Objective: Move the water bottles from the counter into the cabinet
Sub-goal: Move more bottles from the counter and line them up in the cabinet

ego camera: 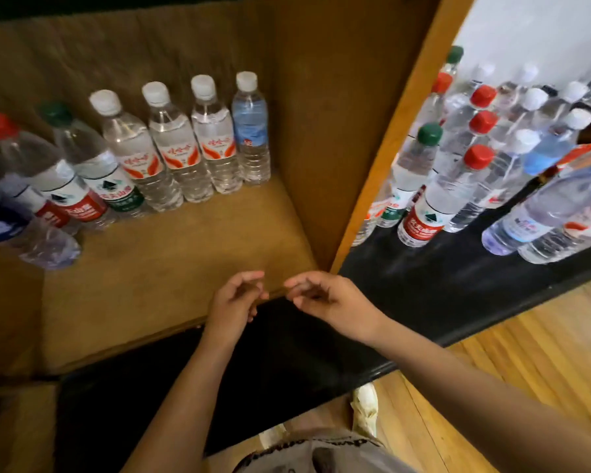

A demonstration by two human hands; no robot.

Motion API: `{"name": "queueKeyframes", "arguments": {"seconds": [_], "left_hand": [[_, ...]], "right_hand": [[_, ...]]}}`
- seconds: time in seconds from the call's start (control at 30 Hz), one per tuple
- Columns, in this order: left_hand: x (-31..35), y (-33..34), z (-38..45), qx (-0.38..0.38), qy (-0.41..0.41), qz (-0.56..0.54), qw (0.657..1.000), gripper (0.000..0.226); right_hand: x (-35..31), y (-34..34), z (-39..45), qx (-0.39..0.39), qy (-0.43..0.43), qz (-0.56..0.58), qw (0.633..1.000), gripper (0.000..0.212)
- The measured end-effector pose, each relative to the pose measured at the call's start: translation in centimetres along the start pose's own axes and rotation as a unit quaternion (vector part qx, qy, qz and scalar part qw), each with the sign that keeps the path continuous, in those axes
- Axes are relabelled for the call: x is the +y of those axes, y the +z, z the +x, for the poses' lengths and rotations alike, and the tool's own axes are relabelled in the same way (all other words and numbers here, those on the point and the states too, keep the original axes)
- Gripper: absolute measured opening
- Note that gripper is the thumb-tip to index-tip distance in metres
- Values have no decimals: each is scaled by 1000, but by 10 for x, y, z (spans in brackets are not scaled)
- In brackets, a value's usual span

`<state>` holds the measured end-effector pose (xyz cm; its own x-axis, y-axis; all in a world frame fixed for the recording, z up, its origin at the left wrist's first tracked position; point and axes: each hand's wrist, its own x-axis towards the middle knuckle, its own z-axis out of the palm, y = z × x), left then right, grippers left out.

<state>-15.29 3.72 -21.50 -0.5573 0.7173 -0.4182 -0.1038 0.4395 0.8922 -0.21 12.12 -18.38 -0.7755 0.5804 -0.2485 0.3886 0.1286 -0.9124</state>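
Bare and loosely curled, both hands hold nothing: the left hand [234, 302] and right hand [325, 300] hover close together, apart from any bottle, over the front edge of the cabinet shelf [171, 268]. Behind them a row of bottles [171, 145] stands upright at the back of the shelf, with more crowded at its left end [31, 216]. To the right, past the wooden side panel [400, 138], many bottles [475, 172] wait on the black bench [440, 285] (tightly packed). Reaching into that cluster could likely topple neighbours, since they stand touching.
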Motion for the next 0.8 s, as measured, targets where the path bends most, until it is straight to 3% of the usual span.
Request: {"name": "queueKeyframes", "arguments": {"seconds": [0.27,0.5,0.67,0.8], "left_hand": [[-16,111,-29,-87,24,129,987,19],[4,210,-24,-130,40,153,979,26],[44,262,6,-43,117,94,988,62],[74,286,27,22,174,60,983,70]], "right_hand": [[56,-91,-98,61,8,-37,997,21],[117,-176,-140,216,72,-1,974,25],[135,-223,-119,295,65,41,952,29],[126,-246,-79,300,15,88,950,54]]}}
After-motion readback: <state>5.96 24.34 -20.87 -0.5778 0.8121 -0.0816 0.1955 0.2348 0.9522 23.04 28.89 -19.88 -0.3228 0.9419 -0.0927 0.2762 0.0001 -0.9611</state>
